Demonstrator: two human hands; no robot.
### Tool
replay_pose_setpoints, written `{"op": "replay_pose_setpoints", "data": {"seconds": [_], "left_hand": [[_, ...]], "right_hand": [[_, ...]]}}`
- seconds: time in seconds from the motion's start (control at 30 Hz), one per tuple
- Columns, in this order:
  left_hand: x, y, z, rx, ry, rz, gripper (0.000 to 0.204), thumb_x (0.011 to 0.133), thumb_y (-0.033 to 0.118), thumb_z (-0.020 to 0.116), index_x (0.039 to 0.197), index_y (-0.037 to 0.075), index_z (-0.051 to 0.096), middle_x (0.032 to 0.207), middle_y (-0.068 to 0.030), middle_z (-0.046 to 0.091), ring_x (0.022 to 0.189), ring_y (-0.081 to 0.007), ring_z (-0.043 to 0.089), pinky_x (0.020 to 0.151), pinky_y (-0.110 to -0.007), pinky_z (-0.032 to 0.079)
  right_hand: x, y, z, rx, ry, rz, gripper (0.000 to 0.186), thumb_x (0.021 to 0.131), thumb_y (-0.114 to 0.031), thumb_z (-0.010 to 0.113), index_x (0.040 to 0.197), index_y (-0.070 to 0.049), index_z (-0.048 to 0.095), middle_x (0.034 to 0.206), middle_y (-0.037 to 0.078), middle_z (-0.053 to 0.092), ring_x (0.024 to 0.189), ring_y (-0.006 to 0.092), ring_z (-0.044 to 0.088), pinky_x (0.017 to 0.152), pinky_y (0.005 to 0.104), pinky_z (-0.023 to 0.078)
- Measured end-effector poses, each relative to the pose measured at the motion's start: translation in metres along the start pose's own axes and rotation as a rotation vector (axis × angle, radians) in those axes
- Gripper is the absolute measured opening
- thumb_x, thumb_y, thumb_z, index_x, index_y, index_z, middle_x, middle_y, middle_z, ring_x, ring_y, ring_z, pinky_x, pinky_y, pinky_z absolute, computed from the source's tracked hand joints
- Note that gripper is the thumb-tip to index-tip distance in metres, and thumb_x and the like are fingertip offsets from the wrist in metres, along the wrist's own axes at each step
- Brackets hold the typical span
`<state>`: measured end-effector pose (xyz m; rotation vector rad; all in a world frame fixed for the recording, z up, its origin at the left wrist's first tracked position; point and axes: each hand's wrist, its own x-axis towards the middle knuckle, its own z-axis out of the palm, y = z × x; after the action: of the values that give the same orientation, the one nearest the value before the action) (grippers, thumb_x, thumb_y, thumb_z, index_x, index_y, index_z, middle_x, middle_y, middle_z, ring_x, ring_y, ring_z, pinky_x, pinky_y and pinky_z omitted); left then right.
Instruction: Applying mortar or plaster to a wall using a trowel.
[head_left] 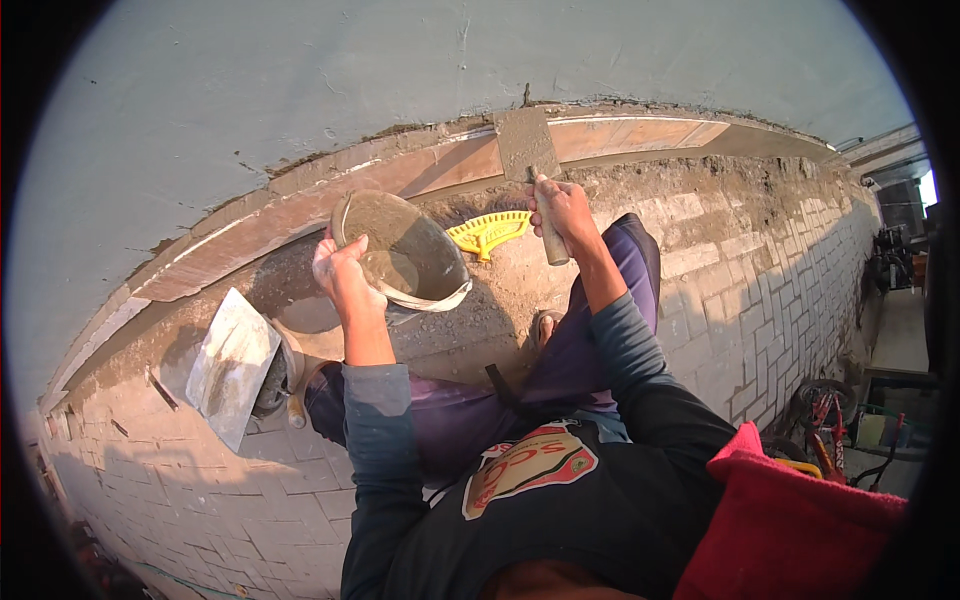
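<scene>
A black bucket point(435, 262) with a pale, mortar-crusted rim is held up by my left hand point(348, 275), its fingers closed on the rim. Grey residue coats the inside of the bucket. My right hand point(568, 212) is wrapped round the worn handle of a trowel point(527, 142). The trowel's flat, grey-smeared blade lies over the top edge of the reddish-brown tile strip point(625, 138) along the foot of the wall. Between my hands, on the ground, is a yellow broom head point(492, 232) with dark bristles.
A grey-blue wall point(600, 50) rises ahead. At the left, a mortar-stained flat sheet point(233, 365) leans over another bucket point(290, 360) beside my knee. Paving blocks point(760, 310) spread to the right, with loose dirt along the tiles. A red bicycle point(825, 420) stands at the far right.
</scene>
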<state>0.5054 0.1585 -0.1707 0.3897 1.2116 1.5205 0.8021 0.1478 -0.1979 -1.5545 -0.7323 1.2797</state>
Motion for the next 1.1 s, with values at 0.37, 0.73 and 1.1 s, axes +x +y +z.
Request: {"op": "replay_pose_setpoints", "data": {"seconds": [0.37,0.73,1.1], "left_hand": [[-0.014,-0.02,0.041,0.089,-0.071,-0.08,0.043,0.077,-0.013,0.056,0.119,-0.004,0.056,0.11,-0.0132,0.062,0.097,-0.0237,0.062,0.089,-0.036,0.049],[-0.002,-0.049,0.045,0.016,-0.165,-0.121,0.036,0.076,-0.014,0.058,0.111,-0.004,0.059,0.102,-0.011,0.066,0.089,-0.021,0.063,0.084,-0.035,0.05],[-0.003,-0.064,0.042,0.045,-0.405,-0.147,0.022,0.084,-0.01,0.059,0.105,-0.002,0.058,0.097,-0.0095,0.066,0.085,-0.0178,0.064,0.079,-0.032,0.052]], "right_hand": [[0.055,0.013,-0.057,0.368,-0.045,0.087,0.027,0.104,-0.022,0.044,0.096,0.002,0.054,0.073,0.006,0.054,0.054,0.0147,0.051,0.047,0.0295,0.045],[0.0,0.007,0.017,0.078,-0.304,0.031,0.036,0.104,-0.027,0.047,0.09,0.004,0.059,0.072,0.006,0.056,0.053,0.0142,0.054,0.046,0.0303,0.046],[-0.004,0.015,-0.011,-1.389,-0.385,-0.558,0.03,0.091,-0.024,0.058,0.081,0.002,0.067,0.079,0.025,0.067,0.076,0.0414,0.068,0.067,0.051,0.054]]}}
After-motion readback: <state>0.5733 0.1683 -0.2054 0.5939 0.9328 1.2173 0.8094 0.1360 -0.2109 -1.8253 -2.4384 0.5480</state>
